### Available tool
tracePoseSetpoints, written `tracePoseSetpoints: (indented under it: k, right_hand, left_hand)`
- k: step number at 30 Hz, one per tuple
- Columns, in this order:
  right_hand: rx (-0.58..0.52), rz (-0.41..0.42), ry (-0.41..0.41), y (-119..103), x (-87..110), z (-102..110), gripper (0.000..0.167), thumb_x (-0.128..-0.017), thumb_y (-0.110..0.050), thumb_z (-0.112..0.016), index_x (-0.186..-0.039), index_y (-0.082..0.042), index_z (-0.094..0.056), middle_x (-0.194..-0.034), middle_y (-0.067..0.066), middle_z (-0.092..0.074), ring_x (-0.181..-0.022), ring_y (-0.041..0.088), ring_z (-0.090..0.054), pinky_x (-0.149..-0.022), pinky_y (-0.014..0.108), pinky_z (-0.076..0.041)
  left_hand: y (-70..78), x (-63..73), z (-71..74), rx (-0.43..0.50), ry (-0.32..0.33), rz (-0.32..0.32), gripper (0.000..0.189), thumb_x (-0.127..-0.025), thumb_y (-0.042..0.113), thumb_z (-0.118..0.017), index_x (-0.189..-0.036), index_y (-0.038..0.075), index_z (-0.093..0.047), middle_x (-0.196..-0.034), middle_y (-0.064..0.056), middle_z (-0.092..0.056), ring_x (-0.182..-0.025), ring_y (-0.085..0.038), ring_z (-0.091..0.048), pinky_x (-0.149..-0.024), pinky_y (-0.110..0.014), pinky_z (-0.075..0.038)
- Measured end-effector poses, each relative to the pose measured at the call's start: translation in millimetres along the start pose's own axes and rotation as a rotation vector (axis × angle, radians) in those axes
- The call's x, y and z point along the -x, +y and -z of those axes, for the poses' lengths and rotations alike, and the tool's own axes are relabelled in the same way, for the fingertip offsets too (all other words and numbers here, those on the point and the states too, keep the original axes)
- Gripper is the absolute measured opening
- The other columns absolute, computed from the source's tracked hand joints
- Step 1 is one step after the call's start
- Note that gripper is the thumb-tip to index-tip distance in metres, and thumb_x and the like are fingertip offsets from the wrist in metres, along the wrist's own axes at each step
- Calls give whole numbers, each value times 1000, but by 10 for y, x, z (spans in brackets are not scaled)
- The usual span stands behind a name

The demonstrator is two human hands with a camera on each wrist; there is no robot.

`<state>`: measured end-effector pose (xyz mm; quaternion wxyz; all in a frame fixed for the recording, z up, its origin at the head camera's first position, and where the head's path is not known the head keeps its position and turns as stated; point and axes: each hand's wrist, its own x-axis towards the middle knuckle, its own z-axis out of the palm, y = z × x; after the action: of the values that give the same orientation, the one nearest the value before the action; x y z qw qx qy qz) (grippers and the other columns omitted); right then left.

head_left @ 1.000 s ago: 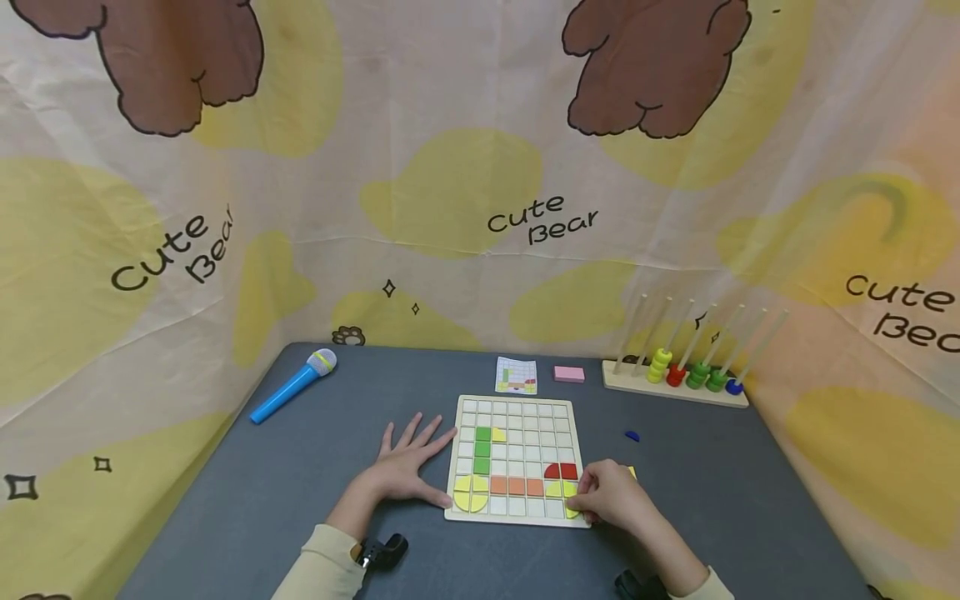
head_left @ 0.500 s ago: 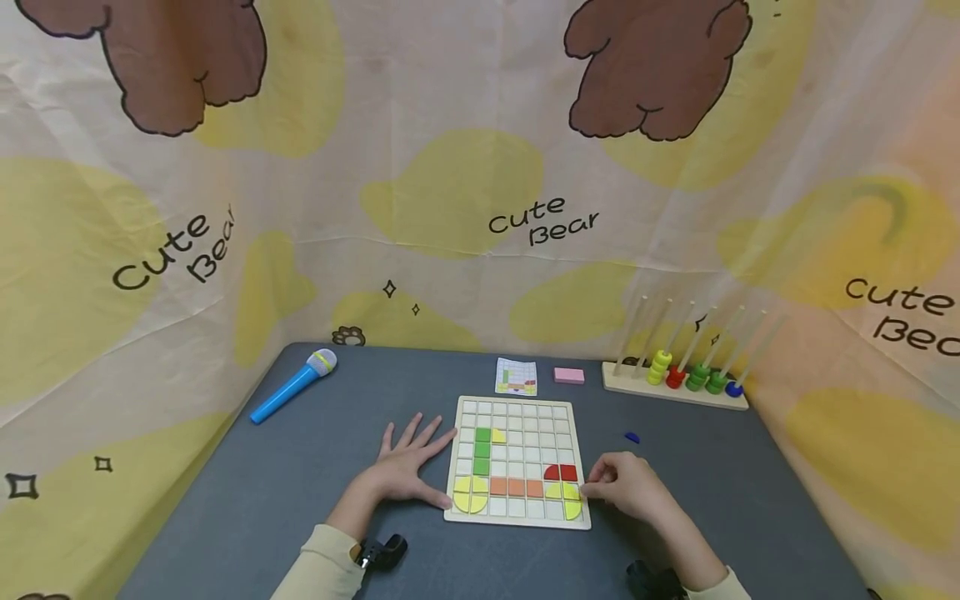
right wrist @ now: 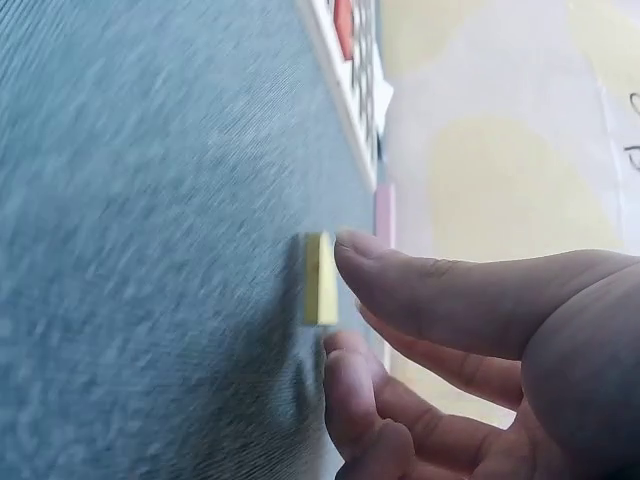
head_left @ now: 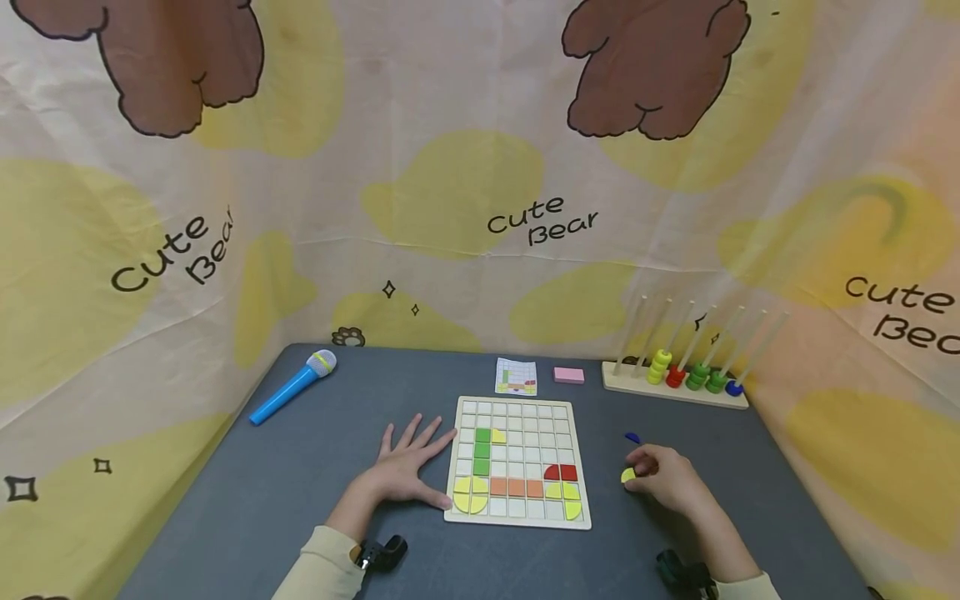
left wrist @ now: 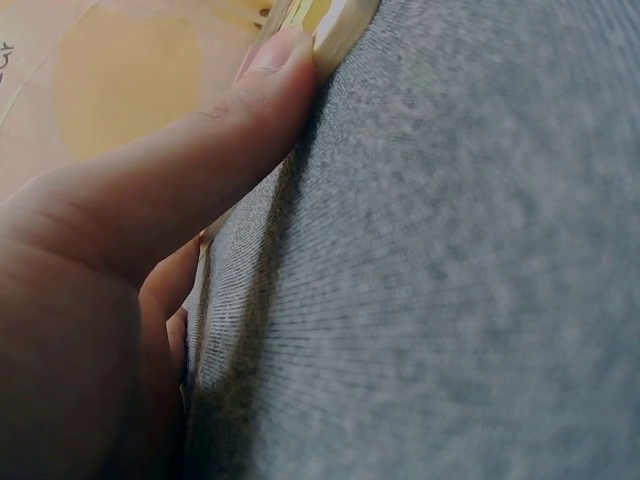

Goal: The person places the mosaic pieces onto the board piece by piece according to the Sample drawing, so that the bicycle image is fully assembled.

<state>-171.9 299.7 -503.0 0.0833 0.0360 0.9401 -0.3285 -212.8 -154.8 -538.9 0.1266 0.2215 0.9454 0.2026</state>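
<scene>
My left hand (head_left: 408, 472) rests beside the white grid board (head_left: 517, 516) with fingers spread. In the left wrist view its thumb (left wrist: 262, 85) touches the board's edge. Colored tiles sit in the grid: green squares (head_left: 482, 452), orange squares (head_left: 517, 487), red pieces (head_left: 568, 472) and yellow rounded pieces (head_left: 573, 509). My right hand (head_left: 666, 479) is over the table to the board's right, at a loose yellow rounded tile (head_left: 627, 475). In the right wrist view thumb and fingers are parted around that yellow tile (right wrist: 320, 280), which appears to lie on the table; contact is unclear.
A blue rounded tile (head_left: 632, 437) lies just beyond my right hand. Behind the board are a pattern card (head_left: 516, 377) and a pink block (head_left: 568, 375). A peg stand with colored rings (head_left: 675, 387) stands at back right, a blue toy microphone (head_left: 294, 387) at left.
My right hand has left the yellow tile at the board's lower right corner and moved right to the loose yellow tile. The left hand stays put.
</scene>
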Motion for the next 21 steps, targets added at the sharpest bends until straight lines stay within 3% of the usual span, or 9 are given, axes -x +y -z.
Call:
tracePoseSetpoints:
  k: [10,21]
  right_hand:
    - [5,-9,-3,81,-42,-16,40,-79,-16,-87,-113,-2,-71,-96,7,-65,-85,22,-56,-71,34,-48]
    - [13,-10,2,82,-53,-28,27,-78,-14,-87,-96,-4,-69,-88,5,-61,-79,21,-54,-66,32,-44]
  left_hand:
    - [-9,-14,-14,12,1,5,118,-63,80,-77,-160,39,-25,-171,2,-10,-157,-37,6,-115,-72,13]
    - [-13,-11,-17,11,-1,3,118,-63,80,-76,-161,39,-24,-171,2,-10,-157,-36,6,-115,-72,13]
